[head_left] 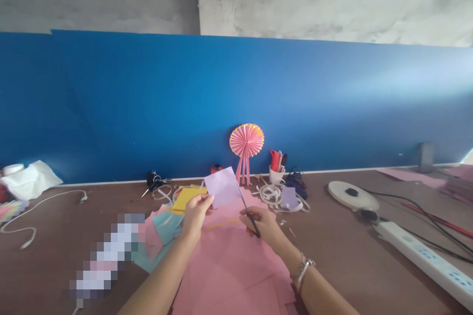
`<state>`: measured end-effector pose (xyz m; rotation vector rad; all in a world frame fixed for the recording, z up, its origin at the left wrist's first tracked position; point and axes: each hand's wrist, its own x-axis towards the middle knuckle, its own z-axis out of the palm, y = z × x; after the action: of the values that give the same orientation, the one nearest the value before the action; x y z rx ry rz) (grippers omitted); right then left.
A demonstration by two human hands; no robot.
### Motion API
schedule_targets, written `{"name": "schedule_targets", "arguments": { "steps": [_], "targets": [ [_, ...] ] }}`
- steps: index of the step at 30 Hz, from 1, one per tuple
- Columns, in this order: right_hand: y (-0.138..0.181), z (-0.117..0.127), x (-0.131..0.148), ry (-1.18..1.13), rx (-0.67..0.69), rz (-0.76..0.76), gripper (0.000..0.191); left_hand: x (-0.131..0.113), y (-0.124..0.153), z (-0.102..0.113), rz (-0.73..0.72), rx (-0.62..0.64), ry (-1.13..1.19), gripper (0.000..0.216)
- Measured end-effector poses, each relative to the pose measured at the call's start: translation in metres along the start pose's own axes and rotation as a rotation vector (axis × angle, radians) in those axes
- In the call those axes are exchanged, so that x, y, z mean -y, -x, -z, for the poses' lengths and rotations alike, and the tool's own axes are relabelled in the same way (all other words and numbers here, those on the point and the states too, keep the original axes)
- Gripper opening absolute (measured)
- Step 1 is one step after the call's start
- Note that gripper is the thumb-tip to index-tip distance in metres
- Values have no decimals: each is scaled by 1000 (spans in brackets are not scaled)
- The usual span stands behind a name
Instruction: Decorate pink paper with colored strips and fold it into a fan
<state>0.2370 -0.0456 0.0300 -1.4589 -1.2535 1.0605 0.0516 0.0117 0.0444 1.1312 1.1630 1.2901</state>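
Left grip (197,210): pinching lilac paper (223,188) | right grip (263,221): scissors (254,225) | forearms (166,263) angled inward

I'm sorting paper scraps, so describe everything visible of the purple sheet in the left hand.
The purple sheet looks like thin, pale paper, four-sided with straight edges. It tilts above pink paper, its lower left corner pinched by the left hand. Dark scissors in the right hand run along its right edge.

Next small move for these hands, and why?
Probably a short snip at the right edge of the lavender paper: the left hand holds it up, and the right hand has the scissors lying along that edge.
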Motion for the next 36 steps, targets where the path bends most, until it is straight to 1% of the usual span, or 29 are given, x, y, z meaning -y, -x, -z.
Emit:
{"name": "schedule_targets", "arguments": {
  "steps": [9,21,29,36],
  "targets": [
    [-3,0,-6,-13,8,9,39,-2,1,0,5,-3,-4,26],
    [1,-1,1,-14,1,2,40,0,1,-1,9,-10,5,25],
    [1,-1,2,-5,0,44,31,-2,2,-1,23,-9,12,25],
    [1,0,2,17,7,61,29,-2,1,-1,38,-5,16,27]
  ]
}}
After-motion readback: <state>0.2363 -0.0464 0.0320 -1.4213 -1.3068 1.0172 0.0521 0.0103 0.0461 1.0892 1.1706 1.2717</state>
